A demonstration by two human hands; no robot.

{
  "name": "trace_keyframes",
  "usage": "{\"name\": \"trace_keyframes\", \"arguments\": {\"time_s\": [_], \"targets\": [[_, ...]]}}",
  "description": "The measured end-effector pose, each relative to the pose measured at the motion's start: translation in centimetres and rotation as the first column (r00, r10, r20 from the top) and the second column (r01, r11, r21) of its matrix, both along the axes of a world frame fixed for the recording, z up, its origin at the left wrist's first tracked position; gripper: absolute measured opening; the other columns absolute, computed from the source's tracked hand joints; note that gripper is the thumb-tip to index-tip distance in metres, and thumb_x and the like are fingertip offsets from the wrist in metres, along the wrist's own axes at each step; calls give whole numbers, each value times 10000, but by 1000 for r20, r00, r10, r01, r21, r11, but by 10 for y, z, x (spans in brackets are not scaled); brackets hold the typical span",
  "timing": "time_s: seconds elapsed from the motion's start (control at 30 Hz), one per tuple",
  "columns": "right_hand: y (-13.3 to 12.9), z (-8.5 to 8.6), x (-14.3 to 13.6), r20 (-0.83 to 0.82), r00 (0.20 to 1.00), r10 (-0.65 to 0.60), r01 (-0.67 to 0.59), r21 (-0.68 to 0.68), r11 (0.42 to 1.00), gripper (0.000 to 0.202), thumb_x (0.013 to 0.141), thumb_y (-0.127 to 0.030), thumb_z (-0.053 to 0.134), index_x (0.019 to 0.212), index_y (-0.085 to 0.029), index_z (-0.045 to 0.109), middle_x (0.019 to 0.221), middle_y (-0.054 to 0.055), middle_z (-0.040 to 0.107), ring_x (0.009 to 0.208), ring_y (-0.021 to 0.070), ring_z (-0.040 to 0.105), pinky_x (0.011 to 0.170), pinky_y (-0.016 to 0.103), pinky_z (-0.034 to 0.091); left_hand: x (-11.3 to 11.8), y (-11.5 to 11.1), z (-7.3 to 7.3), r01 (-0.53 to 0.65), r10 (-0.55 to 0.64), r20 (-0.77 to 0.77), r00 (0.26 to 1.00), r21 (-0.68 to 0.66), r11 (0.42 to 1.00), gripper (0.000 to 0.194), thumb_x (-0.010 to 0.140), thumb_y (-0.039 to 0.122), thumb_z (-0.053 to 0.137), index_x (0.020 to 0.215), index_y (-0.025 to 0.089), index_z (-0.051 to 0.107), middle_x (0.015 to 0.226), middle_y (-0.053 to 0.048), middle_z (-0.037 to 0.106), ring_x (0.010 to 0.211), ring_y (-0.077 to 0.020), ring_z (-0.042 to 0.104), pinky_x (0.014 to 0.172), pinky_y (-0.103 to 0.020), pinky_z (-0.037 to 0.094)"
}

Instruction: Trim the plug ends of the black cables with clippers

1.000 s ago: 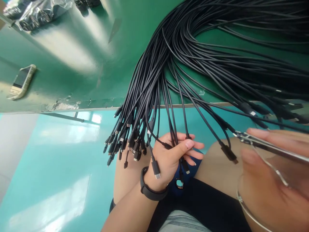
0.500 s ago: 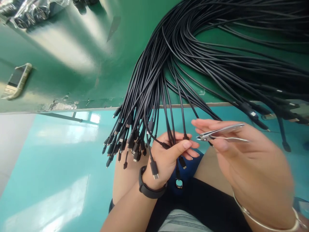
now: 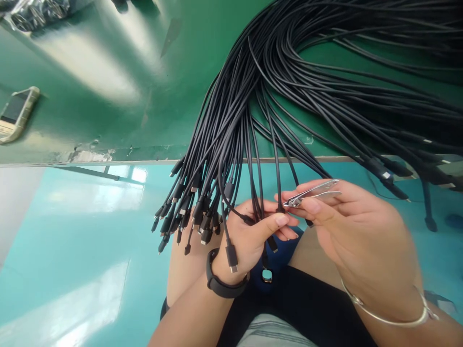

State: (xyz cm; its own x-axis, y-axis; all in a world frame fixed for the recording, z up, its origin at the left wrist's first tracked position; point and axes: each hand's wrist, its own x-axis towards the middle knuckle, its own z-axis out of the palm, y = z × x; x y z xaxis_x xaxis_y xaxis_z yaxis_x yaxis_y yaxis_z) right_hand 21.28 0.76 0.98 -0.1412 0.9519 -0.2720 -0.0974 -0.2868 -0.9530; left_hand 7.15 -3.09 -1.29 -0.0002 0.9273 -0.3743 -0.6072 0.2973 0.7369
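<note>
The left hand [image 3: 258, 231] is closed, thumb against fingers, on a black cable end [image 3: 280, 209], with a few more cables passing between the thumb and the palm. The right hand [image 3: 356, 231] pinches silver nail clippers [image 3: 311, 193] between thumb and fingers, their tip pointing toward the left hand and lying right at the pinched cable end; whether the blades touch it is too small to tell. The two hands are close together, fingertips near fingertips. One loose plug [image 3: 231, 255] hangs across the left wrist, just above a dark wristband [image 3: 226, 285], while a thin bracelet [image 3: 387, 318] circles the right wrist. Left of the left hand, a thick cluster of plugs [image 3: 197, 212] dangles below the edge of the green table [image 3: 191, 96]. Beyond both hands, the black cables [image 3: 235, 111] sweep over the tabletop and curve away to the right, with more plug ends [image 3: 385, 174] at the table edge beyond the right hand. Far to the left of the hands lie a phone [image 3: 16, 113] and, farther beyond, a clear plastic bag [image 3: 39, 12].
</note>
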Motion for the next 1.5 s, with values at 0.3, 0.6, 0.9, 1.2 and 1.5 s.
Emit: {"name": "trace_keyframes", "arguments": {"time_s": [0.3,0.6,0.9,1.2,1.5], "targets": [[0,2,-3,62,998,-5,5,8,1000,112,835,-391,792,883,-302,745,968,-24,758,906,163,745,689,218,651,0,0,-2,6,-6,19,1000,16,1000,145,816,287,810,855,164,745,785,-26,772,604,-114,698,609,-195,565],[1,2,-4,100,995,-8,2,65,998,115,835,-384,791,888,-287,758,948,-16,773,798,133,744,652,170,634,0,-1,-4,2,-6,71,997,54,999,52,843,228,791,867,194,760,785,13,777,612,-79,706,611,-145,566],[1,-2,-7,21,1000,-22,21,59,998,96,837,-342,796,895,-284,746,952,-23,767,825,137,745,683,188,643,0,0,-4,3,-6,69,998,54,999,54,844,229,791,855,188,757,780,14,772,608,-72,698,610,-144,566],[-1,-1,-4,22,1000,3,-4,56,998,118,843,-351,788,918,-273,742,985,2,763,840,166,748,647,208,649,-1,-1,-4,-3,-2,77,997,64,998,41,848,213,786,852,192,751,785,18,775,615,-72,704,611,-138,567],[0,3,-7,-39,999,27,-26,28,999,76,864,-305,774,923,-277,736,956,-20,762,820,127,749,668,141,628,-2,-1,-3,-2,-2,63,998,66,998,31,843,220,790,837,200,767,777,17,774,608,-73,698,613,-141,568]]}}
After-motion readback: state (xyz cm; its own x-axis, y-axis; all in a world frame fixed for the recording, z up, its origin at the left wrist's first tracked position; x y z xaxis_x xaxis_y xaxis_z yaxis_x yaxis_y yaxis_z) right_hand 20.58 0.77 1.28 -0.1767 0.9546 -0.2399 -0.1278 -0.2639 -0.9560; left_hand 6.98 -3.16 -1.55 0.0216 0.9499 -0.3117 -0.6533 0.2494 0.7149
